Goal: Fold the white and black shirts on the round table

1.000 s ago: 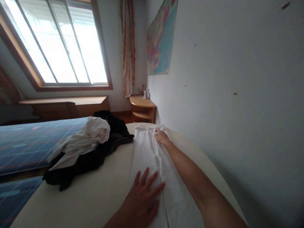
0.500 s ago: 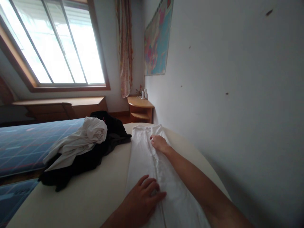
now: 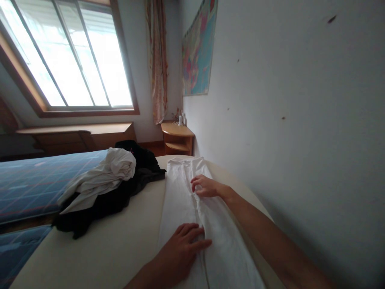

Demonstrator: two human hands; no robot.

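A long white garment, which looks like a pair of trousers [image 3: 180, 208], lies lengthwise on a cream round-edged table [image 3: 132, 241]. A seam or gap runs down its middle, with small wrinkles along the far part. My left hand [image 3: 183, 245] rests on the near part, fingers stretched across the middle line and holding nothing. Farther up, my right hand [image 3: 206, 186] is over the same line, its fingers loosely bent and apart, their tips at the cloth. Whether the right fingertips catch any fabric is hard to see.
Left on the table lie a crumpled white-grey garment [image 3: 117, 164] and black clothing [image 3: 108, 202]. Blue plaid bedding [image 3: 45, 180] stands beyond the left edge. A white wall [image 3: 285, 160] rises close on the right. A corner shelf [image 3: 179, 130] and a desk [image 3: 111, 128] are behind.
My right hand has slid a little toward me and right along the middle line, its fingers now bent lower. My left hand stays nearly in place, fingers slightly flatter.
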